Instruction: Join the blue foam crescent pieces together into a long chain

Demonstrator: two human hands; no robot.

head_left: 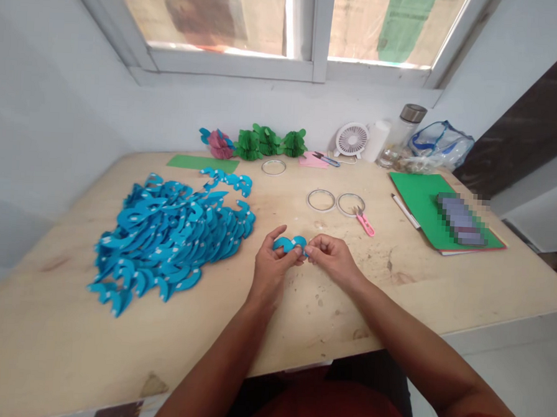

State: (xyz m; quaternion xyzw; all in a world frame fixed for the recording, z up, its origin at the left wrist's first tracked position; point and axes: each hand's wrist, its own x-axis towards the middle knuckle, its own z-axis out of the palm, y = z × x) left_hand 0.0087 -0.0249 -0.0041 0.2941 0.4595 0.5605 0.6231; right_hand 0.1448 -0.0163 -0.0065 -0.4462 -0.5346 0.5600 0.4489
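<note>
Here, left hand [270, 262] and right hand [332, 256] each pinch 1 end of a curved blue paper piece [290, 242] just above the table [301, 315], seemingly to steady it; the pile of like pieces [169, 234] lies at 9 o'clock, within easy reach.

Colours, quick: curved paper piece [290, 243] is bright blue. Big pile of cut-outs [165, 240] on the left, same blue w/ small white specks all thru. Table [112, 349] is pale tan wood, brownish stains here & there. Flat sheet [202, 163] at the back, green; paper rosettes [267, 142] a deeper green, odd rosette [219, 143] pink & blue. Snips [365, 223], pink handles. Folder [419, 197] green over a red edge. Fan [352, 139] white. Bag [443, 142] clear w/ blue trim. Shirt [342, 411] red.
</note>
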